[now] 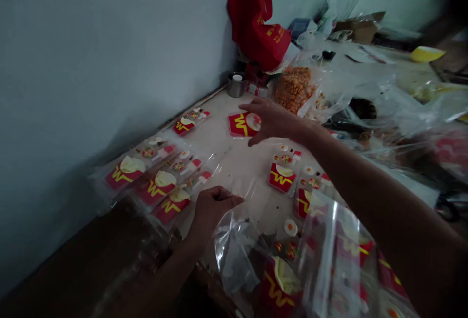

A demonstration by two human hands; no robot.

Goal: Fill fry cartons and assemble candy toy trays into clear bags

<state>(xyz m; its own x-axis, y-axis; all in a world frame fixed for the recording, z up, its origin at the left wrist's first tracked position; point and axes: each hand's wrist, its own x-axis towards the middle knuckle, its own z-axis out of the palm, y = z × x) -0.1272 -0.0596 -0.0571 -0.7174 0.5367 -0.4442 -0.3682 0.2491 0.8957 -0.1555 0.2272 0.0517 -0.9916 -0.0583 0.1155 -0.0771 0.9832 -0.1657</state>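
My left hand (214, 210) is closed in a pinch on the edge of a clear plastic bag (236, 249), whose mouth bulges towards me. Farther away, my right hand (268, 120) reaches over a red fries-box-shaped piece with a yellow zigzag (239, 125). Its fingers are spread, and I cannot tell whether they touch the piece. Left of my left hand, several clear packets (157, 188) with similar red pieces and small food-shaped trinkets lie overlapping. More such packets (281, 176) lie under my right forearm and at the lower right.
Along the wall stand a small metal cup (236, 86) and a red cloth bag (258, 30). A clear bag of small orange pieces (294, 86) sits behind my right hand. Crumpled plastic bags (387, 98) are heaped at the right, with a yellow scoop-like thing (427, 54) beyond.
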